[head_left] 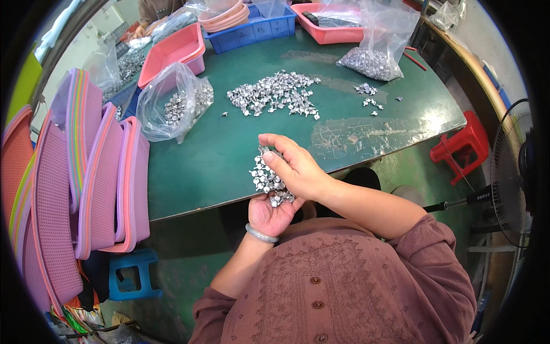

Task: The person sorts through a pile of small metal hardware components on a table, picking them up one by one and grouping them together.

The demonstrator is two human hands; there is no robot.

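At the table's near edge lies a heap of small silvery metal parts (267,175) with round heads and short stems. Over its far right side curves my right hand (297,171), open, with fingers stretched to the left and the thumb touching the parts. Below the edge my left hand (270,215) is turned palm up and cupped, a grey bangle at the wrist, with some of the parts resting in it. Its fingertips are hidden beneath them. A larger loose pile of the same parts (274,93) spreads farther back on the green table (229,155).
Left of the pile stands an open clear bag (175,103) of parts; another filled bag (375,60) is back right. Pink trays (172,54) and a blue crate (252,34) line the back. Lilac baskets (100,189) crowd the left, a fan (510,172) the right.
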